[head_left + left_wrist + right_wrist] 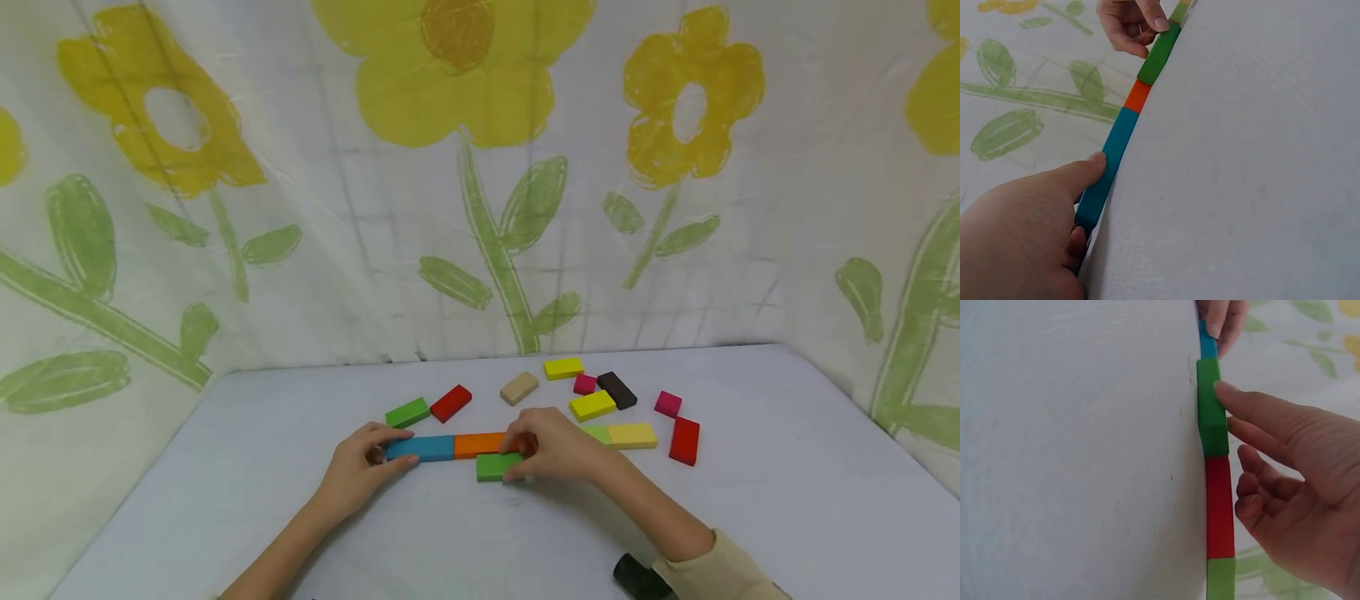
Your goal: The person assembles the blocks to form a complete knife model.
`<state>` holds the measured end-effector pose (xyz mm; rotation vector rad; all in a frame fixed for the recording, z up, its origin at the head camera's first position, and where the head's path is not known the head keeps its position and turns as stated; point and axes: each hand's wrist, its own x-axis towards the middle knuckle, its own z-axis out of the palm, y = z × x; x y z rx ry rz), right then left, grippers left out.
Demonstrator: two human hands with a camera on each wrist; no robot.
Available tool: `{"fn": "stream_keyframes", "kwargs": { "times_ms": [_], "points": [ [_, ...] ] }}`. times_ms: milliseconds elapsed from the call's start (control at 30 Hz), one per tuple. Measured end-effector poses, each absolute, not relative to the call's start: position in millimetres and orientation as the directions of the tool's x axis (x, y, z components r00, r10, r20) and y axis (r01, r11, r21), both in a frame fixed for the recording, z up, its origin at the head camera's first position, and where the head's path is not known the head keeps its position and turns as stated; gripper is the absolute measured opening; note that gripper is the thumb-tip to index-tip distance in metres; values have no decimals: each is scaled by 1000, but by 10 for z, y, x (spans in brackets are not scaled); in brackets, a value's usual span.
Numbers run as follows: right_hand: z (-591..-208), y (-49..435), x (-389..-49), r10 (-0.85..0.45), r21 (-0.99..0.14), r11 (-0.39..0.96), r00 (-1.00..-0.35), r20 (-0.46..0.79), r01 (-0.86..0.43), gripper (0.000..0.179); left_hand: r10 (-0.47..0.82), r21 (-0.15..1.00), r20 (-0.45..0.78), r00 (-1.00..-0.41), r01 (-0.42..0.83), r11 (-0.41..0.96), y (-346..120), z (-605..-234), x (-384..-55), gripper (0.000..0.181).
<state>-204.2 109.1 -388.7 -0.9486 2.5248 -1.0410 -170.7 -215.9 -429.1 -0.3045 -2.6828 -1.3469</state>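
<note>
A row of flat blocks runs across the table: blue (pixel 431 448), orange (pixel 472 445), red (pixel 1220 506), light green (pixel 598 433) and pale yellow (pixel 632 436). At the row's left end my left hand (pixel 356 471) grips the blue block, thumb on the near side and fingers at the far left corner. My right hand (pixel 561 446) pinches a green block (pixel 491 467) between thumb and fingers, just in front of the orange one. In the head view that hand covers most of the red block, which shows plainly in the right wrist view.
Behind the row lie loose blocks: green (pixel 407 413), red (pixel 452 403), tan (pixel 519 388), two yellow (pixel 592 406), dark brown (pixel 617 390) and pink (pixel 585 384). To the right are another pink (pixel 668 404) and red block (pixel 684 441). A dark cylinder (pixel 637 577) sits by my right sleeve.
</note>
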Motion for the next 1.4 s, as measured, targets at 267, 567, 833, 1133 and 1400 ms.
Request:
{"fn": "stream_keyframes", "kwargs": {
  "times_ms": [267,567,833,1133,1400],
  "points": [
    [-3888,1102,-2037,-653,-698,523,-756,40,-489,21,130,783,210,-969,246,571,-2153,-4295,-1718,29],
    [-3891,1106,-2048,-652,-705,514,-757,48,-488,21,129,785,215,-968,250,567,-2152,-4297,-1717,29],
    [-3912,1099,-2057,-646,-719,514,-762,34,-468,21,128,784,224,-966,256,566,-2153,-4305,-1712,28],
    [-3892,1171,-2085,-642,-760,475,-765,45,-443,21,126,780,218,-968,250,574,-2151,-4299,-1705,28],
    [-3873,1257,-2136,-633,-763,472,-772,54,-441,24,122,778,211,-970,242,580,-2151,-4301,-1704,28]
  ]
}}
